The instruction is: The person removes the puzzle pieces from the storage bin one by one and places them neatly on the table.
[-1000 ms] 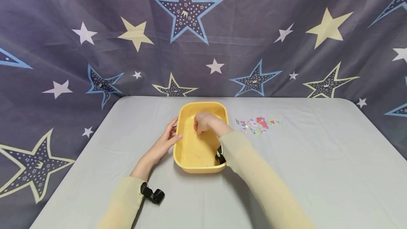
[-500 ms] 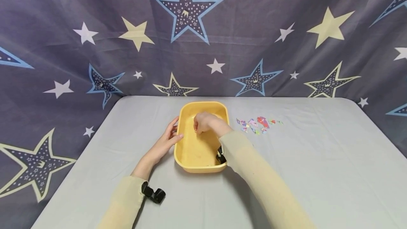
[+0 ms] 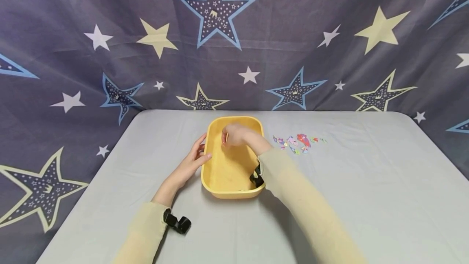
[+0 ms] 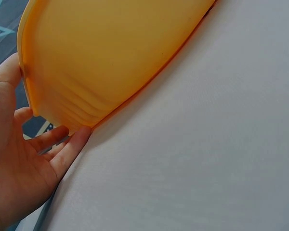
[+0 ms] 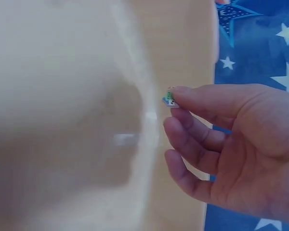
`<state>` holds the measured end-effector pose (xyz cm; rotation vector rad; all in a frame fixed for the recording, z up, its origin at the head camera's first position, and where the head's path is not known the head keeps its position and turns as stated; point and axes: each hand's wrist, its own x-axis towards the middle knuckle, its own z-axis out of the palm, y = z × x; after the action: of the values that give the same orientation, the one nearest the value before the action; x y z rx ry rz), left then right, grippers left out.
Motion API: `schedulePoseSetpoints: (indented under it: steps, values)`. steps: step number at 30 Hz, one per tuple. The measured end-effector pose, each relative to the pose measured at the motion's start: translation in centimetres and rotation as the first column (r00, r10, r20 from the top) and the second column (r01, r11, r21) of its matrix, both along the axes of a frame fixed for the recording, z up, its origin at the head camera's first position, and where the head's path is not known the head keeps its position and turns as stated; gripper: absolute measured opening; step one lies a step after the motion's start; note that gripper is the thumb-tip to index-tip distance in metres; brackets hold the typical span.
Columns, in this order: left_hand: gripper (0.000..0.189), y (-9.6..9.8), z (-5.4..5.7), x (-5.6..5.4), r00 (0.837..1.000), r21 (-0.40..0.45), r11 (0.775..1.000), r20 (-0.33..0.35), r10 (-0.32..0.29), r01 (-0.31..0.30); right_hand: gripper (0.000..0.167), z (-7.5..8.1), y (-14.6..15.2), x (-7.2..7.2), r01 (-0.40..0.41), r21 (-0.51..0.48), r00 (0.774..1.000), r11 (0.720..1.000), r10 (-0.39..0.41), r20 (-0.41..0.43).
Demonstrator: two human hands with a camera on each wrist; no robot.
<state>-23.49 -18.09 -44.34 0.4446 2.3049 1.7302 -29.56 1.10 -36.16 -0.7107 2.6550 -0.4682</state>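
A yellow plastic basin [image 3: 229, 174] stands on the table in the head view. My left hand [image 3: 187, 166] holds its left side, thumb at the rim and the other fingers against the outer wall; the left wrist view shows this hand [image 4: 24, 159] close up. Inside the basin, above its floor, is my right hand [image 3: 238, 134]. In the right wrist view, thumb and index finger of that hand [image 5: 241, 134] pinch a tiny sticker-like piece [image 5: 170, 98] with green, white and blue on it. Its other fingers are loosely bent.
Several small colourful cutouts [image 3: 303, 140] lie flat on the grey-white tablecloth [image 3: 366, 182], right of the basin. A dark star-patterned curtain [image 3: 264, 44] hangs behind the table. Black camera mounts [image 3: 177, 221] are on both wrists.
My right hand has risen slightly and moved back from the basin's floor, with the tiny piece at its fingertips. The left hand and the basin stay put.
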Motion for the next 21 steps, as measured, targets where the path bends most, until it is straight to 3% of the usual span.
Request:
schedulePoseSetpoints:
  steps: [5, 12, 21]
  values:
    - [0.067, 0.0, 0.0, 0.0, 1.000, -0.001, 1.000, 0.002, 0.000, 0.000, 0.005, 1.4, 0.4, 0.1, -0.037, -0.005, 0.998, 0.999, 0.036, -0.047]
    - [0.068, 0.0, 0.1, 0.0, 1.000, -0.003, 1.000, 0.008, 0.006, -0.006, 0.005, 3.1, 1.4, 0.6, -0.031, -0.050, 0.997, 0.998, 0.027, -0.076]
    - [0.069, 0.0, 0.1, 0.0, 1.000, -0.010, 1.000, 0.009, 0.010, -0.010, 0.009, 3.7, 3.4, 1.1, -0.024, -0.137, 0.986, 0.990, 0.000, -0.167]
